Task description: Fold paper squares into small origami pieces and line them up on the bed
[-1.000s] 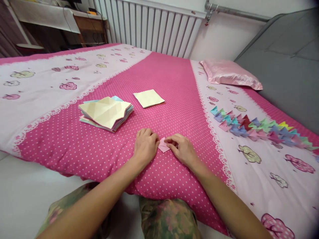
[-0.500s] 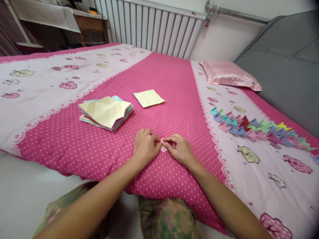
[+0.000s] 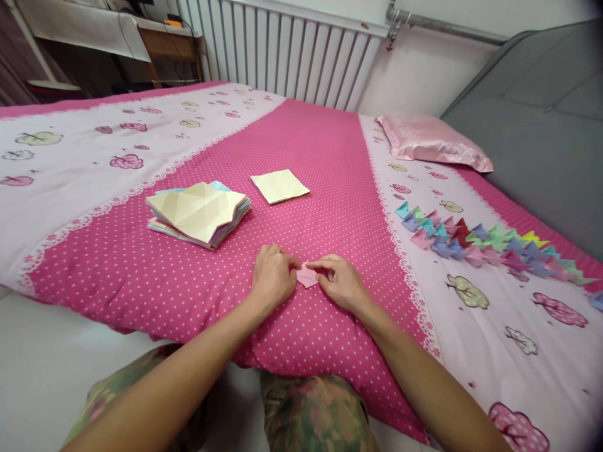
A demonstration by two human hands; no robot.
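Observation:
A small folded piece of pink paper (image 3: 308, 276) lies on the dotted pink bedspread close to the bed's front edge. My left hand (image 3: 274, 271) pinches its left side between thumb and forefinger. On the opposite side my right hand (image 3: 340, 280) grips the paper's right edge, thumb and forefinger closed on it. Creases and a pointed lower end show on the paper between the hands. Beyond my left hand lies a thick stack of creased paper sheets (image 3: 198, 210), cream on top. Straight ahead sits a smaller pile of square cream paper (image 3: 281, 186).
Several rows of colourful folded paper boats (image 3: 490, 242) stand on the white strip of the bedspread at right. Behind them lie a pink pillow (image 3: 433, 143) and a grey headboard (image 3: 532, 107). A white radiator (image 3: 287, 53) lines the wall beyond the bed.
My fingertips have moved slightly apart, so more of the pink paper shows between them. The stacks and the paper boats have stayed in place.

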